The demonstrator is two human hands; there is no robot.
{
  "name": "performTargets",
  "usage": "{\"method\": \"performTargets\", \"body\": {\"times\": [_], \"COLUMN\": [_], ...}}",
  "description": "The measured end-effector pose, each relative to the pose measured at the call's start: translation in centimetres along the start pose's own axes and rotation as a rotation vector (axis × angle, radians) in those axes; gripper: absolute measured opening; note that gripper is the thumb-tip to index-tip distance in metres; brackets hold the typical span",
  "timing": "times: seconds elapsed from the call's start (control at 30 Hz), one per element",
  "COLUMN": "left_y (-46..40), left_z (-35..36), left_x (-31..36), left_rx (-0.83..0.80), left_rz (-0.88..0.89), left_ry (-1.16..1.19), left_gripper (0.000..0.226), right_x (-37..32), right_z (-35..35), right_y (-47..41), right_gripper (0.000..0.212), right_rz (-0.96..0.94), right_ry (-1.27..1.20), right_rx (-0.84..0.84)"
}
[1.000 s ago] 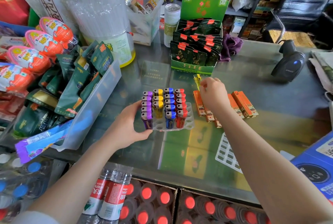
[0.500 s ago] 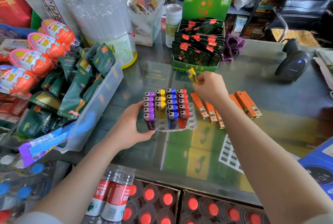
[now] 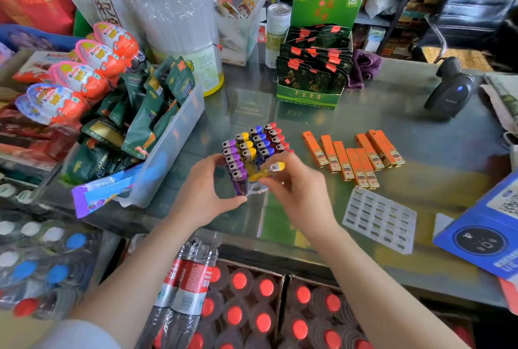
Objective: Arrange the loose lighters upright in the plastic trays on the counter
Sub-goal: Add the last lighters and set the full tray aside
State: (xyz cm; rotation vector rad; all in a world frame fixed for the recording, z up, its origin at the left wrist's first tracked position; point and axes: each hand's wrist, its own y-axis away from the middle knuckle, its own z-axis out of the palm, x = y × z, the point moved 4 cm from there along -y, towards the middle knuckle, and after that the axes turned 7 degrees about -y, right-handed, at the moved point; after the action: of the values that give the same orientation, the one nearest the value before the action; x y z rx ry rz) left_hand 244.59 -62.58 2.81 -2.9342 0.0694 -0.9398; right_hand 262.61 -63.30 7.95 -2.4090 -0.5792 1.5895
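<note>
A clear plastic tray (image 3: 256,189) stands on the glass counter with rows of purple, yellow, blue and red lighters (image 3: 253,146) upright in it. My left hand (image 3: 206,194) grips the tray's near left corner, beside the purple row. My right hand (image 3: 294,188) holds a yellow lighter (image 3: 267,170) tilted almost flat, just above the tray's near part. Several orange lighters (image 3: 353,156) lie flat on the counter to the right. A second, flat plastic tray (image 3: 379,218) lies at the near right with nothing in it.
A clear bin of green packets (image 3: 157,130) stands close on the left. A green display box (image 3: 314,68) is behind the tray, a barcode scanner (image 3: 450,90) at the far right and a blue box (image 3: 485,233) at the near right edge.
My right hand has carried the yellow lighter from behind the tray, near the orange lighters, toward me to the tray's near part. My left hand has stayed on the tray.
</note>
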Motion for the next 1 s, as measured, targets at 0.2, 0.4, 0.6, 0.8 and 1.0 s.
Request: {"method": "performTargets", "body": {"times": [0.2,0.4,0.6,0.8,1.0], "left_y": [2.0,2.1,2.0,1.8,1.7], "left_z": [-1.0,-0.9,-0.7,-0.7,-0.8], "left_x": [-0.6,-0.9,-1.3,-1.7,-1.6], "left_rx": [0.045,0.030,0.012,-0.022,-0.024], "left_rz": [-0.007,-0.003,-0.004,-0.018,-0.009], "left_ry": [0.024,0.048,0.060,0.063,0.065], "left_gripper": [0.071,0.074,0.078,0.077,0.076], "right_x": [-1.6,-1.8,-2.6,-2.3,-2.5], "right_z": [2.9,3.6,2.4,2.9,3.3], "right_y": [0.4,-0.3,-1.8,-2.1,-2.6], "right_gripper": [0.013,0.020,0.030,0.023,0.030], "right_rz": [-0.266,-0.174,-0.204,-0.285,-0.301], "right_ry": [0.542,0.563,0.550,0.655,0.595], "right_rx": [-0.046,-0.219,-0.368,-0.569,-0.509]}}
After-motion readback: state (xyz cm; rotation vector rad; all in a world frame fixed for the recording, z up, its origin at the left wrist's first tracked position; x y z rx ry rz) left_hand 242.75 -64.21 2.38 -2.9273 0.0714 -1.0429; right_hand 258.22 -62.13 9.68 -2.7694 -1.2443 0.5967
